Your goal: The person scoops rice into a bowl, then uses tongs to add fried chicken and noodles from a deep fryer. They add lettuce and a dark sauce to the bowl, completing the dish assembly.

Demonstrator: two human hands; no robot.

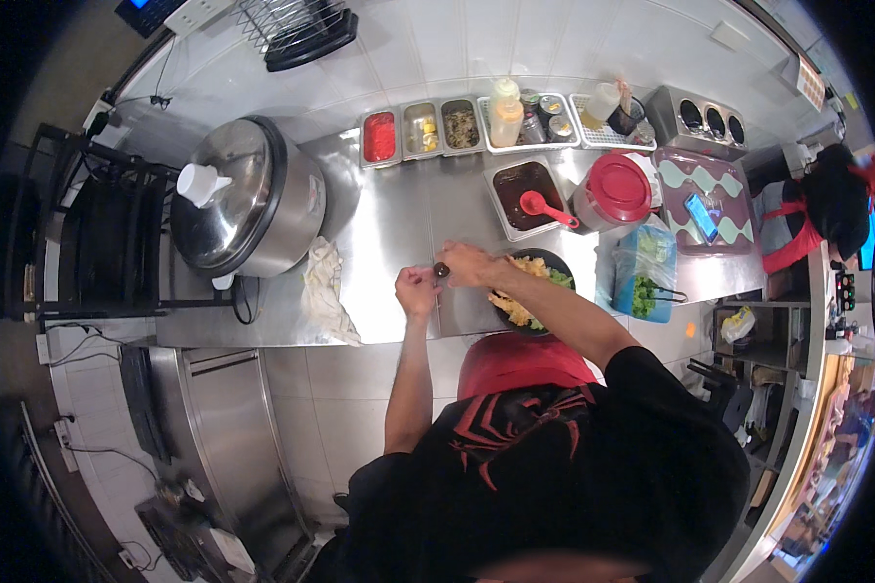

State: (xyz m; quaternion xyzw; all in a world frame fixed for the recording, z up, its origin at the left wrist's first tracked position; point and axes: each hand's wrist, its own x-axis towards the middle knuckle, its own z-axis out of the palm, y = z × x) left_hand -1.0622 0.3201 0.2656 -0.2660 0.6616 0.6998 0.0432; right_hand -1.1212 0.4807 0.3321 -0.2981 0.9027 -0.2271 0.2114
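Over the steel counter, my left hand [416, 290] is closed, its fingertips pinching the edge of a small round cup with dark contents [441, 270]. My right hand [468, 264] closes on the same cup from the other side, partly covering it. Under my right forearm stands a black bowl [566, 265], holding golden fried pieces [511, 308] and green lettuce [558, 278]. Beyond the bowl is a steel pan of dark brown sauce [515, 185], with a red ladle [549, 208] resting in it.
A large steel cooker [253, 194] and a crumpled cloth [329, 289] are on the left. Food pans [421, 129] and squeeze bottles [506, 119] line the wall. At right stand a red-lidded container [619, 189], a blue lettuce tub [651, 257] and a phone [700, 218]. Another person [797, 209] is far right.
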